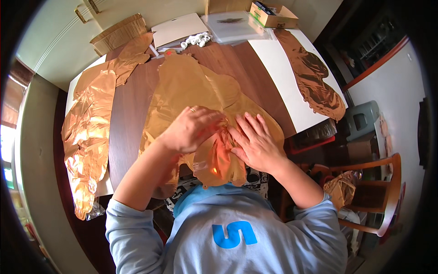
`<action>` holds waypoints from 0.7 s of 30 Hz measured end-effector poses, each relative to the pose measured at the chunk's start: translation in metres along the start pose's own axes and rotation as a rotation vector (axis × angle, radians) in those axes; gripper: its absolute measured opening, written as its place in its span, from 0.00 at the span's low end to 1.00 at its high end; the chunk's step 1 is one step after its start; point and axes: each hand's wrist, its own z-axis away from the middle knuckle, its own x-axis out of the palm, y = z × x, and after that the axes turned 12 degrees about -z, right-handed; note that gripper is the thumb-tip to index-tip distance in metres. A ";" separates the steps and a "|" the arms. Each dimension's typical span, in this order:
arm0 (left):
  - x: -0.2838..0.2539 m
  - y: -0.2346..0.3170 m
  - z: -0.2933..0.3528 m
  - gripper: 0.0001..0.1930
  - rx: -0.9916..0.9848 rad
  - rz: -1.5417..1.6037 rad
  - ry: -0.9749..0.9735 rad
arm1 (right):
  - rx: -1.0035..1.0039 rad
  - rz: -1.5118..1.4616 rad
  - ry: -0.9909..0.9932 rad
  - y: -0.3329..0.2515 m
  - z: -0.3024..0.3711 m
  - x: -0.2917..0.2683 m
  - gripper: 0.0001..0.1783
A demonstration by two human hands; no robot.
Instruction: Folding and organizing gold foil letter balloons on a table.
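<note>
A large deflated gold foil balloon (pixel 182 84) is spread on the table in front of me, its near end hanging over the edge towards my lap. Over the crumpled, orange-shining part my left hand (pixel 191 128) bends inward, its fingers closed together on the foil; the fingertips are partly hidden. My right hand (pixel 259 144) lies beside it with the fingers stretched and spread, pressing on the foil. The two hands almost meet at the gathered folds. A small red spot (pixel 169 52) marks the balloon's far tip.
Flattened copper-coloured foil balloons lie at the left (pixel 93 105) and, on a white sheet (pixel 273 68), at the right (pixel 310 75). Along the back are white small parts (pixel 196 40), clear plastic sleeves (pixel 232 27) and a cardboard box (pixel 276 19). A wooden chair (pixel 393 192) stands right.
</note>
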 end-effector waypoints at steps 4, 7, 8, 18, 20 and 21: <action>-0.017 0.005 -0.012 0.19 0.060 0.091 0.164 | 0.007 -0.002 -0.010 0.001 0.000 -0.001 0.32; -0.005 0.040 -0.013 0.21 0.090 0.007 0.054 | -0.009 0.028 0.011 0.002 0.000 -0.001 0.31; 0.001 0.044 -0.012 0.22 0.096 -0.035 0.029 | -0.002 0.047 -0.009 0.002 0.000 -0.001 0.30; 0.019 0.036 0.001 0.22 0.020 -0.034 0.013 | -0.140 -0.171 -0.046 0.009 0.022 -0.009 0.30; 0.018 0.037 0.000 0.22 0.024 -0.036 0.005 | -0.153 -0.175 -0.041 0.008 0.032 -0.008 0.30; 0.018 0.037 -0.001 0.22 0.024 -0.034 0.006 | -0.194 -0.101 -0.022 0.009 0.036 -0.003 0.29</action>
